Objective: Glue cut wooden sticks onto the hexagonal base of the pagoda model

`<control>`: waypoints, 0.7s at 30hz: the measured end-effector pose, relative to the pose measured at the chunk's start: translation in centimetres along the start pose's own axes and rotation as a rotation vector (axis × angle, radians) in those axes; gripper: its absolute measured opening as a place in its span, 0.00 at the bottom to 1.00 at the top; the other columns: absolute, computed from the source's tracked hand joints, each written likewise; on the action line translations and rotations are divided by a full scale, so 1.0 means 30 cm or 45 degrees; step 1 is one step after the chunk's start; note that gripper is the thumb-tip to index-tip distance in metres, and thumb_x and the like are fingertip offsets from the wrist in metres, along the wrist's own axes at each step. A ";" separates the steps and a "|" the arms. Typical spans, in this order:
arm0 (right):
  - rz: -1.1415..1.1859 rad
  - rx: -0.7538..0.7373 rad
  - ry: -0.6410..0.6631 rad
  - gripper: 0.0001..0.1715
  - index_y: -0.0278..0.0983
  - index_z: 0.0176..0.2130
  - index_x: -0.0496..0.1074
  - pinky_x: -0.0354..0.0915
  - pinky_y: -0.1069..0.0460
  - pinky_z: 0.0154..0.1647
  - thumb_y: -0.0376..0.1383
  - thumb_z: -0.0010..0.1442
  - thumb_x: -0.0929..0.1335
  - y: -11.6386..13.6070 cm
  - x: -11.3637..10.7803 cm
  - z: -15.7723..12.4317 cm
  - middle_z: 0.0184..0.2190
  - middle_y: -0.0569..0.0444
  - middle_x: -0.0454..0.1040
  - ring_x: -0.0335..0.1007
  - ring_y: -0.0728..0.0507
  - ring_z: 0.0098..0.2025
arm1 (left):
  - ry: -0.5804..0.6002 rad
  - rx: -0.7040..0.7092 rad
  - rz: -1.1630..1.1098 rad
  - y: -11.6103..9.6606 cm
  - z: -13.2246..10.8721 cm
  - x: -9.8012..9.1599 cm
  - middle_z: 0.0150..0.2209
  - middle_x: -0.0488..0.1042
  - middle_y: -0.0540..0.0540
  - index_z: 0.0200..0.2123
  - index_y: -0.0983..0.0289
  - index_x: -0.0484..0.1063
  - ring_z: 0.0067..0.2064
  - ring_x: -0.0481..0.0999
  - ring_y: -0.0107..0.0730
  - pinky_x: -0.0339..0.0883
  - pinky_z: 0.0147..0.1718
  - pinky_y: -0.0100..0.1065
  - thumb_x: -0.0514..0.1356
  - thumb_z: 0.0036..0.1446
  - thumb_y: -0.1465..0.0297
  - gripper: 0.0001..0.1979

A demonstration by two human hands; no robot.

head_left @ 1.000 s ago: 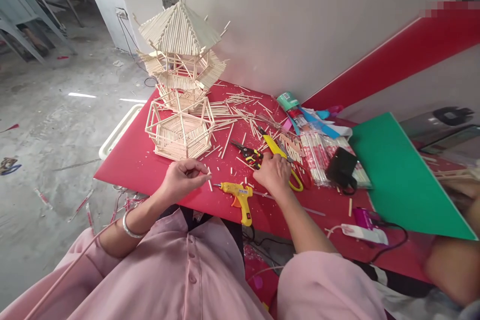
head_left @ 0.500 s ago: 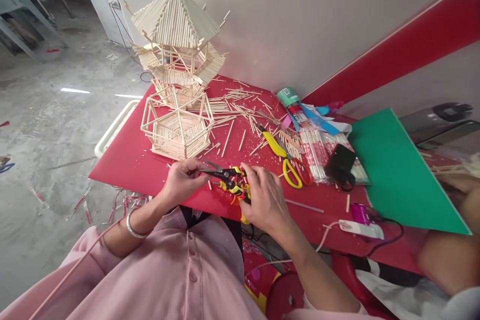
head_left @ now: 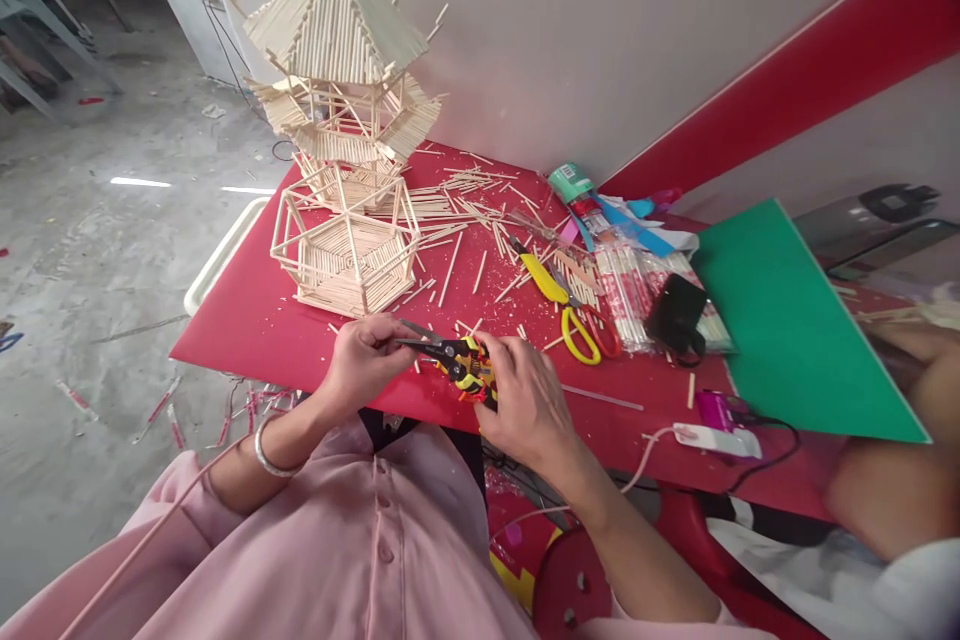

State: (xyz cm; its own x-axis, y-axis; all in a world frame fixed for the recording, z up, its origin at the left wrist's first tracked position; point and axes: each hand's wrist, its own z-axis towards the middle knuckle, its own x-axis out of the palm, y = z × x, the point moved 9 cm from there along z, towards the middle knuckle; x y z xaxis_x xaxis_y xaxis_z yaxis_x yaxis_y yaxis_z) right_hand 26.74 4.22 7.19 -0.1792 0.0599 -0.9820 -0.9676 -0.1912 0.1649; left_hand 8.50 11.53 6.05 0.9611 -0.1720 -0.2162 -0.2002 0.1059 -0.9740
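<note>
My right hand [head_left: 525, 395] is wrapped around the yellow, red and black handles of a pair of pruning snips [head_left: 454, 352]. The dark blades point left and reach the fingers of my left hand [head_left: 367, 355]. Those fingers are pinched together, and what lies between them is too small and hidden to make out. Just beyond my hands stands an open six-sided frame of wooden sticks [head_left: 360, 295] with a stick floor. Behind it rises a tiered stick pagoda [head_left: 330, 30] with a pointed roof.
Loose wooden sticks [head_left: 450, 205] litter the red board [head_left: 240, 320]. To the right lie yellow-handled scissors [head_left: 581, 335], bagged sticks [head_left: 622, 295], a black adapter [head_left: 675, 315], a green board [head_left: 802, 340] and a white power strip [head_left: 716, 440]. Another person's arm [head_left: 900, 490] is at the far right.
The snips' blades have come closer together at my left fingertips, and their handles are squeezed nearer each other. The whole view has shifted slightly; the stick structures stand as before.
</note>
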 end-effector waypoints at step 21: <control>-0.131 0.148 0.163 0.12 0.37 0.39 0.66 0.57 0.50 0.34 0.36 0.53 0.66 -0.139 0.032 -0.084 0.31 0.49 0.73 0.69 0.40 0.35 | 0.168 -0.437 -0.377 0.118 -0.033 0.202 0.16 0.63 0.46 0.24 0.66 0.78 0.20 0.55 0.20 0.49 0.18 0.26 0.69 0.41 0.65 0.10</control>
State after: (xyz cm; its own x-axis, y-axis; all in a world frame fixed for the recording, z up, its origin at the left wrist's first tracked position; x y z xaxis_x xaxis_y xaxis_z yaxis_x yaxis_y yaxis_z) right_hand 31.04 2.61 5.34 -0.0616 -0.0532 -0.9967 -0.9949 -0.0761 0.0655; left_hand 13.41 9.88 1.21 0.9584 -0.2712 0.0889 0.0059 -0.2928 -0.9562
